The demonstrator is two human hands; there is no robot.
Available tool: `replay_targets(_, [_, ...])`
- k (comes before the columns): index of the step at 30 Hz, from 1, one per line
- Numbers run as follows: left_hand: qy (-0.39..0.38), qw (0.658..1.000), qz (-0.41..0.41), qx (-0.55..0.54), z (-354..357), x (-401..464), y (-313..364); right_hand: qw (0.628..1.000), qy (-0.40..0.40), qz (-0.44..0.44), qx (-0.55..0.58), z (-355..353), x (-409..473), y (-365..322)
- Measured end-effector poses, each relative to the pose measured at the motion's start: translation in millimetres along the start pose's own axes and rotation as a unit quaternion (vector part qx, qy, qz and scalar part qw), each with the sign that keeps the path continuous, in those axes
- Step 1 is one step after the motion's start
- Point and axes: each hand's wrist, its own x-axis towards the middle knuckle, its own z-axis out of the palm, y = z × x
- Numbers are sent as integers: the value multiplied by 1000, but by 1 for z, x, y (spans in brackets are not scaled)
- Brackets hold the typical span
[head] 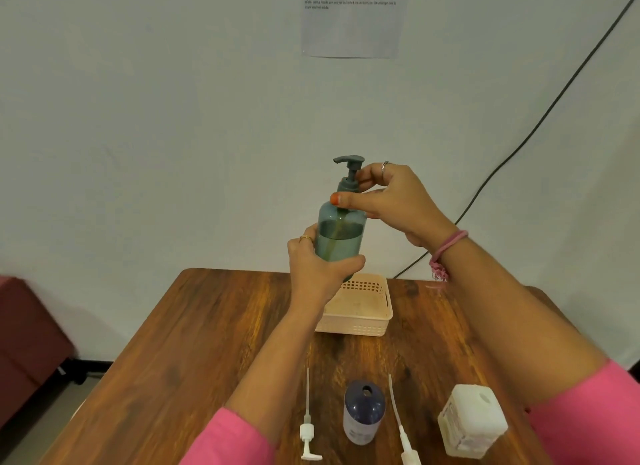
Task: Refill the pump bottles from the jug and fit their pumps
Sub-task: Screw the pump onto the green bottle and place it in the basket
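Note:
I hold a translucent teal pump bottle up in the air above the table, partly filled with liquid. My left hand grips its lower body. My right hand pinches the collar of the teal pump sitting on the bottle's neck. On the table near me stand a dark blue bottle with an open neck and a white jug. Two white pumps with long tubes lie flat: one left of the blue bottle, the other to its right.
A peach plastic basket sits on the wooden table behind the hands. A black cable runs down the wall at right. A dark red seat stands at the left. A printed sheet hangs on the wall.

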Motion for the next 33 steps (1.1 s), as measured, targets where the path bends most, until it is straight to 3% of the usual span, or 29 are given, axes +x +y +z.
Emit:
replay_targets(7, [0, 1000, -17, -9, 2, -2, -5, 999, 38, 17, 13, 9, -5, 6])
replay_targets(11, [-8, 1000, -19, 9, 0, -2, -4, 995, -75, 64, 29, -8, -2, 1])
replay_targets(16, [-28, 999, -25, -1, 0, -2, -2, 986, -152, 16, 65, -16, -3, 2])
replay_targets(26, [31, 999, -5, -8, 8, -1, -1, 995, 69, -57, 44, 23, -8, 10])
replay_targets(33, [43, 999, -11, 8, 8, 2, -5, 987, 148, -40, 56, 32, -14, 8])
